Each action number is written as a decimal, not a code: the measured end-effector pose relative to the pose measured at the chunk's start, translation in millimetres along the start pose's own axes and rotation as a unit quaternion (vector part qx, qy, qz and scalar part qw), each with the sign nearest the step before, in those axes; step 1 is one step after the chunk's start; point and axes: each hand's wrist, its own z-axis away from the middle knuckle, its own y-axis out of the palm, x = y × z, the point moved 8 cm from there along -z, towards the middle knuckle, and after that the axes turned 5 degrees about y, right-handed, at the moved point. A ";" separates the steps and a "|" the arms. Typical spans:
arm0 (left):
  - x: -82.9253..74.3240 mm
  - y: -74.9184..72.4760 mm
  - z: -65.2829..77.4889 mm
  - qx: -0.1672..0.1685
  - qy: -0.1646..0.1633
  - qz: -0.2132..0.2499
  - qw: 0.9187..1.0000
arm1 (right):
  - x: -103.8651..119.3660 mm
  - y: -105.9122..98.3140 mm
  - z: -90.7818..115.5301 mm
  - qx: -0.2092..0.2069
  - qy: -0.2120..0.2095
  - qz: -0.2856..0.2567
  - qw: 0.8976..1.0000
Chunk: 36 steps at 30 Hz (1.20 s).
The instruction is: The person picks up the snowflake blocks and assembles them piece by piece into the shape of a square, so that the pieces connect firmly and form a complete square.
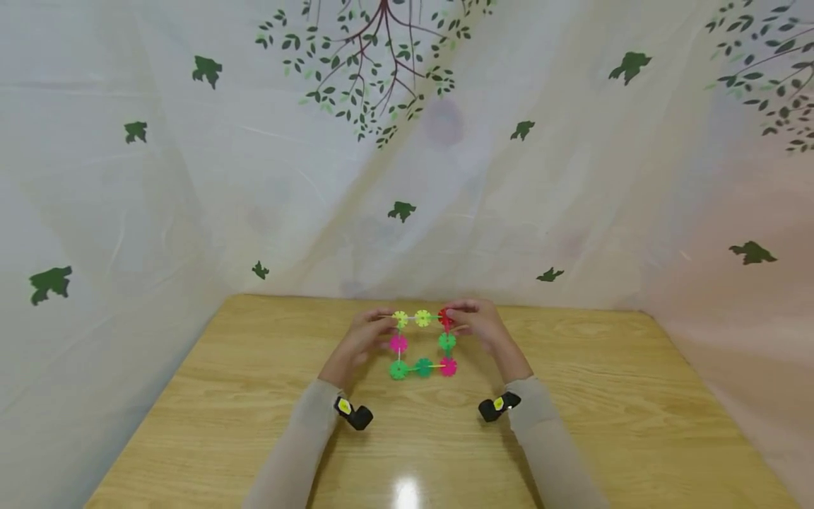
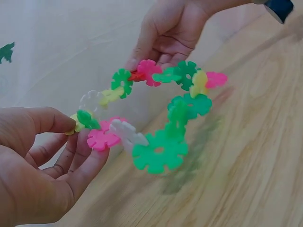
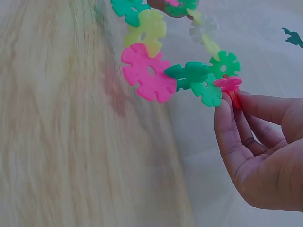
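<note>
A square frame of interlocking snowflake discs (image 1: 422, 367) is held up above the table between both hands. Its pieces are green, pink, yellow, white and red, joined edge to edge at angles. My left hand (image 1: 365, 334) pinches the yellow disc (image 2: 73, 125) at the far left corner, with fingers also touching the pink disc (image 2: 104, 136) below it. At the far right corner my right hand (image 1: 480, 322) pinches the red disc (image 3: 235, 98) between thumb and fingers. The near side, with a large green disc (image 2: 160, 151) and a pink disc (image 3: 149, 73), hangs free of both hands.
A wooden table (image 1: 572, 424) lies beneath the hands. Behind it hangs a pale cloth (image 1: 305, 198) printed with branches and green birds. Each sleeve carries a black wrist camera (image 1: 356, 413).
</note>
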 end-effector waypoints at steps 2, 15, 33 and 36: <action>-0.5 5.0 -0.6 -0.001 -0.003 0.001 1.000 | 1.6 -4.5 0.5 -0.003 0.006 0.006 1.000; -1.9 19.0 -4.2 0.024 -0.021 -0.016 0.999 | 1.6 -16.5 -2.5 0.020 0.044 0.032 0.998; 15.2 12.4 7.4 0.035 -0.026 -0.049 0.998 | -37.3 -4.8 0.2 0.008 0.087 0.000 0.996; 15.3 9.9 7.6 0.040 -0.024 -0.057 0.997 | -39.7 -2.3 -0.7 0.010 0.074 -0.004 0.997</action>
